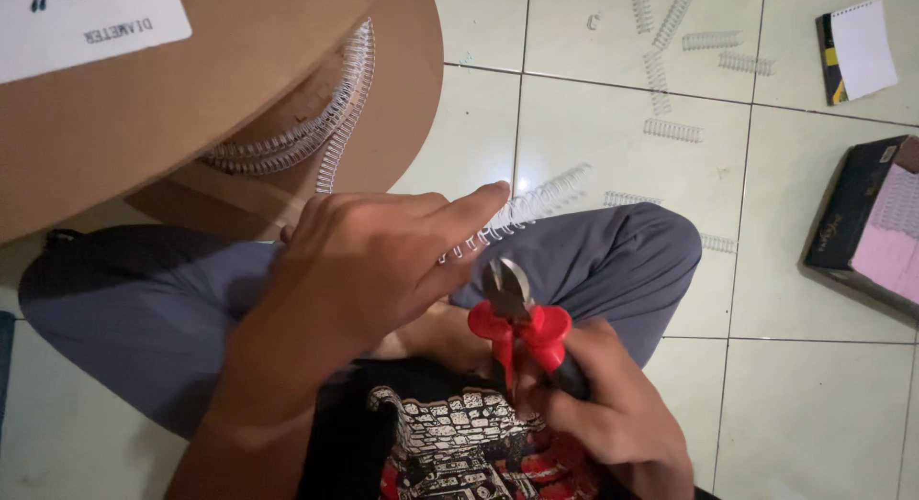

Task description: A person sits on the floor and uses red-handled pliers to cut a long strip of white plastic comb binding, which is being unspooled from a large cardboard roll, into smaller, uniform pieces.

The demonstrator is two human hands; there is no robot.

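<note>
The left hand point(359, 261) holds a strip of white wire binding coil point(522, 211), fingers closed on its near end, the forefinger stretched along it toward 2 o'clock. The right hand point(613, 404) grips the red-handled cutters point(517, 313), whose blades sit just beside the coil at 5 o'clock. A cardboard spool point(191, 88) at 10 o'clock is cut off by the top edge. Open tiled floor point(795, 404) lies at 3 o'clock; cut coil pieces point(675, 129) lie scattered at 1 o'clock. Whether the blades touch the coil is hard to make out.

Dim, greenish light; glare spot on floor tiles point(522, 186).
</note>
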